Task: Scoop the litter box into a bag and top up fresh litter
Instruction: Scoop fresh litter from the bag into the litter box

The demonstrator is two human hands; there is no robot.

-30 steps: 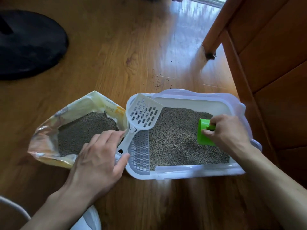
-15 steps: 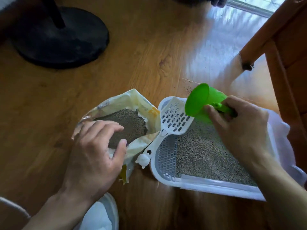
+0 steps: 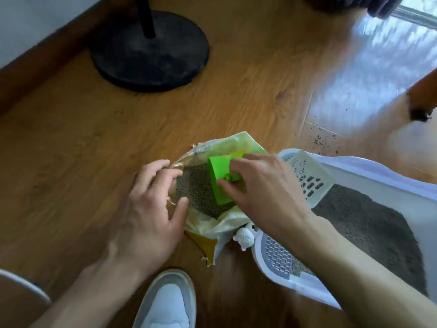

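A yellow litter bag [image 3: 220, 222] lies open on the wood floor, full of grey litter [image 3: 196, 192]. My right hand [image 3: 264, 192] grips the handle of a green scoop cup [image 3: 220, 178], which is down inside the bag's mouth on the litter. My left hand [image 3: 151, 209] holds the bag's left rim, thumb over the edge. To the right stands the white litter box [image 3: 369, 174] with grey litter in it. A white slotted scoop [image 3: 307, 176] leans on the box's left end, its animal-shaped handle end [image 3: 244, 237] sticking out by the bag.
A black round stand base [image 3: 149, 50] with a pole sits at the back left. Spilled litter grains [image 3: 318, 140] dot the floor behind the box. A wooden furniture leg [image 3: 423, 100] is at the right edge. My white shoe [image 3: 168, 301] is at the bottom middle.
My right hand carried the green cup from over the litter box leftward into the bag. My left hand shifted to the bag's rim. The view swung left.
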